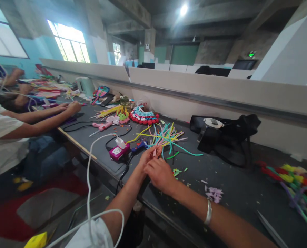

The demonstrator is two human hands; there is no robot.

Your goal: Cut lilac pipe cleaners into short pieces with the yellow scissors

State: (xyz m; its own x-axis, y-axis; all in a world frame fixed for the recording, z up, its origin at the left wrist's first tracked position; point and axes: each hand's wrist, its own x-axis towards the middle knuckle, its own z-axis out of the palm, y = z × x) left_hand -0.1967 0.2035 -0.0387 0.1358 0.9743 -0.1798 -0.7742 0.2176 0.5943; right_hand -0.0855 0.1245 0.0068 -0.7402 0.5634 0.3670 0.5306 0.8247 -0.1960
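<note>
Both my hands meet over the table's front part, close to a pile of pastel pipe cleaners [166,136]. In my left hand [146,157] the fingers are closed on a small pale pink piece [155,152], whose tip shows between them. My right hand [160,173] is curled against the left one, its fingertips pressed together at the same spot; whether it also grips the piece is hidden. A blue glue gun [140,146] lies just left of my hands. Green and yellow clippings [178,171] lie to their right.
A purple power strip [119,151] with a white plug, a pink glue gun [101,126] and cords lie to the left. Further right are lilac clippings [214,194], a black bag [228,134], scissors [271,229] and colourful pipe cleaners [295,186]. Co-workers' arms [47,115] reach in at left.
</note>
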